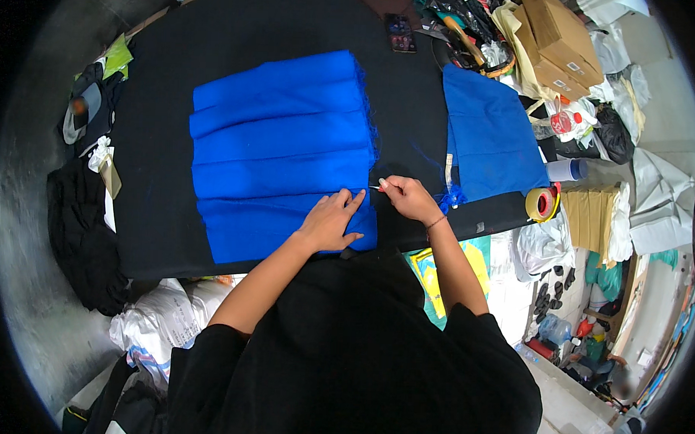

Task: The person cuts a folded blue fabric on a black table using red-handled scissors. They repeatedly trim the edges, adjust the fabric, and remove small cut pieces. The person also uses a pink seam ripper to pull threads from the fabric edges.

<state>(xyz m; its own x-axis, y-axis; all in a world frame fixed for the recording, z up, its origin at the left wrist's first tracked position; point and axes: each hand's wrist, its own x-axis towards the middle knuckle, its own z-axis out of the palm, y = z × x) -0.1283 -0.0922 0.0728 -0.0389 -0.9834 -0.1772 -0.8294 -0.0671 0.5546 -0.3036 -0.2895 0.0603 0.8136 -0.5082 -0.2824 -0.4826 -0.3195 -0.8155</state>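
Note:
A bright blue pleated cloth point(277, 138) lies across the black table point(153, 95), with frayed threads along its right edge. My left hand point(328, 220) rests on the cloth's lower right part, fingers spread, pressing it down. My right hand point(409, 198) is beside the right edge, closed on a small tool point(374, 187) with a metal tip and some red showing; its full shape is hidden by my fingers. The tool's tip is at the cloth's edge, near my left fingertips.
A folded blue cloth point(488, 130), tape roll point(541, 202) and white container point(565, 170) are to the right. A phone point(400, 33), cardboard boxes point(560, 37) and mixed bags sit at the back right. Dark clothing point(83, 231) hangs at the left; white sacks point(160, 325) lie below.

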